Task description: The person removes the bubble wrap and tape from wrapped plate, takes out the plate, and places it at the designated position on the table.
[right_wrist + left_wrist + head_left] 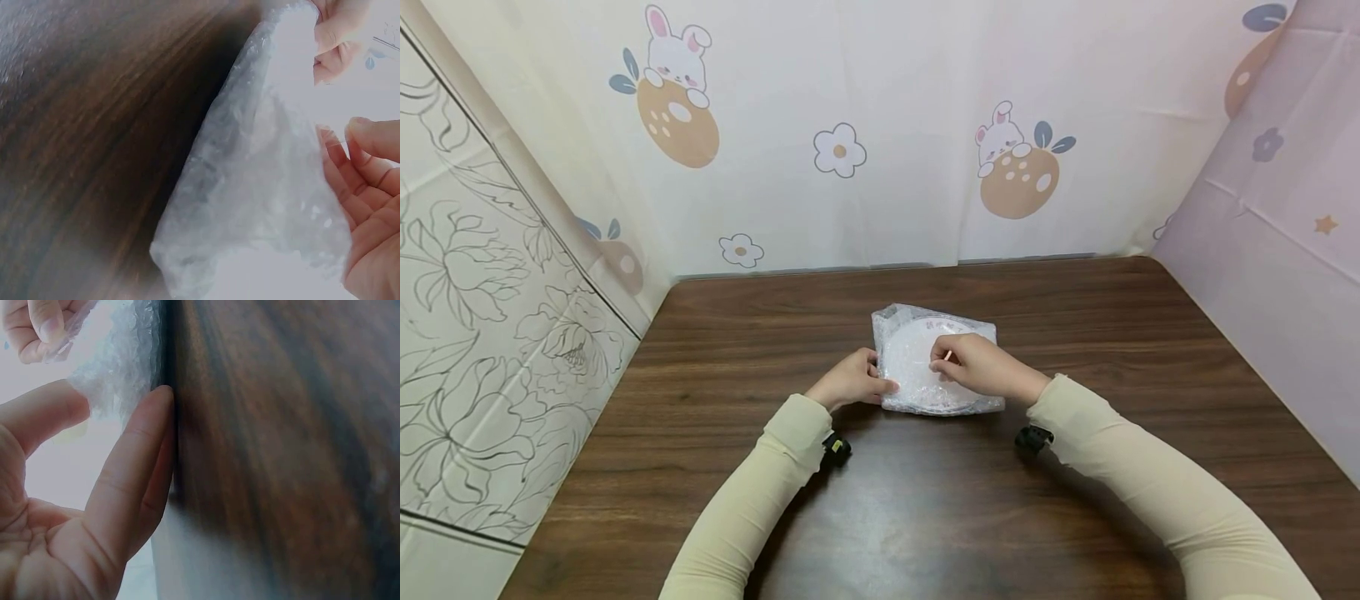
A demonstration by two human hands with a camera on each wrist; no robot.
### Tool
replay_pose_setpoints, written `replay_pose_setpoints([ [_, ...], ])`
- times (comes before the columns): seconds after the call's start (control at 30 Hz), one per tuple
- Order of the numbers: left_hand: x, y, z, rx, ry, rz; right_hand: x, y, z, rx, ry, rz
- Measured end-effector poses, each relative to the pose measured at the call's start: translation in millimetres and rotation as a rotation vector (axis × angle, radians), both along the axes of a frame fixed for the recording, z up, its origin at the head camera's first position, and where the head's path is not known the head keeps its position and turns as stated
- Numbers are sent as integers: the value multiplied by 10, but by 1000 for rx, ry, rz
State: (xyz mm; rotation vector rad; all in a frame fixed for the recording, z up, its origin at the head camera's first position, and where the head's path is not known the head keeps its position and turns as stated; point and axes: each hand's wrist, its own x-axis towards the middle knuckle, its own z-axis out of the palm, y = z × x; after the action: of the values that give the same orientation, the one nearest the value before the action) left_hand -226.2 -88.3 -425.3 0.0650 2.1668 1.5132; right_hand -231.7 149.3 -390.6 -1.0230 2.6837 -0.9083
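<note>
My left hand (853,382) pinches the bubble-wrapped package (892,320) at its nine o'clock edge, thumb on top; my right hand (977,364), over it from four o'clock, has thumb and finger together. The left wrist view shows clear film (72,339) caught there, which the head view misses. Only the head view reveals the round white plate (908,367) inside, partly blocked by my right hand. Around it spreads the wooden table (880,508); at twelve hangs a rabbit-print curtain (910,75).
</note>
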Motion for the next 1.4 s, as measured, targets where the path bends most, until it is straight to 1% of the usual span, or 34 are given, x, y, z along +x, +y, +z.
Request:
replay_pose_setpoints([
  [0.07, 0, -1, 1, -2, 1, -3, 4, 3, 21, -15, -18, -4],
  [0.13, 3, -2, 4, -1, 1, -5, 5, 6, 29, -16, -10, -2],
  [0.33, 12, -9, 20, -9, -4, -10, -23, 18, 24, 21, 87, 0],
  [0.43, 12, -11, 25, -20, 4, -13, -45, 26, 26, 26, 102, 3],
  [0.67, 11, -6, 33, -19, 10, -13, -88, 53, 68, 7, 34, -15],
  [0.8, 7, -7, 30, -16, 6, -18, -106, 59, 81, 5, 11, -16],
  [1.03, -16, -18, 26, -18, 3, -18, -150, 68, 127, -4, 30, -46],
  [1.23, -14, -22, 24, -28, 3, -23, -176, 72, 229, -10, 25, -81],
  [1.4, -15, -16, 15, -23, 1, -26, -170, 78, 313, 5, 20, -79],
])
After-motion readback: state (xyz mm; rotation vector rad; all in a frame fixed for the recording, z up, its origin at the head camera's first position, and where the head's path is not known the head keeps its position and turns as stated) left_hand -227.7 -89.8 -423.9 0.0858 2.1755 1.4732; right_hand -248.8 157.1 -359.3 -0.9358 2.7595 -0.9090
